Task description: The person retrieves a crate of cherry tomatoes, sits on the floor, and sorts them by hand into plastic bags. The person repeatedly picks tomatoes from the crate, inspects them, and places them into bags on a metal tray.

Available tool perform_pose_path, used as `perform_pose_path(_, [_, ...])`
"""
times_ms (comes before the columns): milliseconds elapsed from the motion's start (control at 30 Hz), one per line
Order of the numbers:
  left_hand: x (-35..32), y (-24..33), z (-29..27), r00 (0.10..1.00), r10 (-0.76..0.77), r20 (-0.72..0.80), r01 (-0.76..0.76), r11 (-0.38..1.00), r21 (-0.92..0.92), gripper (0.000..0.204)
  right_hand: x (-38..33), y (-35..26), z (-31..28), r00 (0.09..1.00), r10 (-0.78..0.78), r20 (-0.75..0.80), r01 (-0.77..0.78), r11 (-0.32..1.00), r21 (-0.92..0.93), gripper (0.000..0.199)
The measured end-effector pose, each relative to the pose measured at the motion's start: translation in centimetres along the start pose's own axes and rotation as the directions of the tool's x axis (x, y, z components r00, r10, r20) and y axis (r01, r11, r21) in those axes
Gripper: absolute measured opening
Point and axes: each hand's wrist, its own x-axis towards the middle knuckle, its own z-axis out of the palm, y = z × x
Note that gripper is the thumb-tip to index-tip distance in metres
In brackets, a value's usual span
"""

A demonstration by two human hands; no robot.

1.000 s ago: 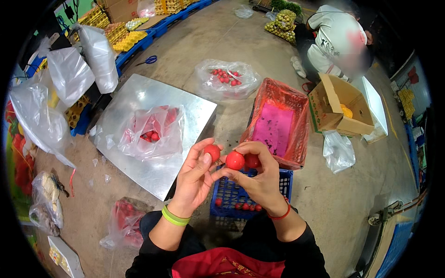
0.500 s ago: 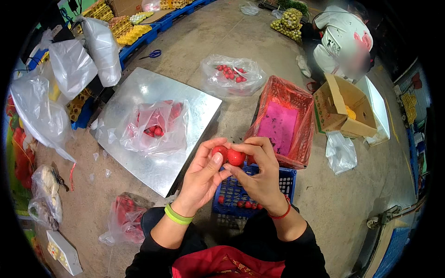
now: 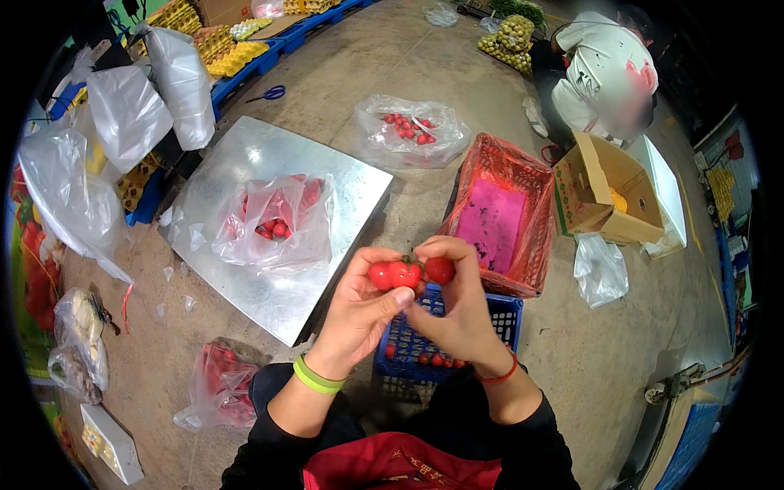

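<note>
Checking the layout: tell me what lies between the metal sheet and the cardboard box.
The red mesh basket with its pink liner, in the head view.

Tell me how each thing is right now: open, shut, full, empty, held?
Left hand: holding small red tomatoes.
Right hand: pinching one red tomato.
Blue crate: a few tomatoes on its bottom.
Red basket: no fruit inside, pink liner showing.
Bag on metal sheet: open, a few tomatoes inside.
Far bag: open, tomatoes inside.
Cardboard box: flaps open.
Scissors: lying on the floor.
</note>
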Motion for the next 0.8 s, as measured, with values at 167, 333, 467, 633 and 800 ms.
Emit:
perform_pose_path(167, [-0.2,0.8,0.0,0.997,0.048,-0.066,-0.054,0.995,-0.082,0.046,-0.1,-0.2,-1.8,0.987,0.158,0.014,-0.149,0.898,0.415,0.047])
perform_pose_path(333, [-0.1,0.7,0.2,0.998,0.028,-0.065,-0.037,0.990,-0.139,0.044,-0.1,-0.3,-2.0,0.990,0.138,0.031,-0.130,0.810,0.571,0.041])
perform_pose_path(467, [0.2,0.5,0.1,1.000,0.025,-0.008,-0.026,0.966,-0.259,0.042,0.3,-1.6,-2.1,0.983,0.174,0.064,-0.169,0.701,0.693,0.039])
perform_pose_path(633, [0.7,0.0,0.4,1.000,0.025,-0.010,-0.027,0.940,-0.339,0.038,0.2,-1.7,-2.7,0.978,0.195,0.079,-0.185,0.614,0.767,0.036])
perform_pose_path(800, [0.7,-0.6,-0.3,0.999,-0.019,-0.048,-0.003,0.905,-0.424,0.037,0.0,-1.7,-3.0,0.934,0.342,0.105,-0.271,0.484,0.832,0.033])
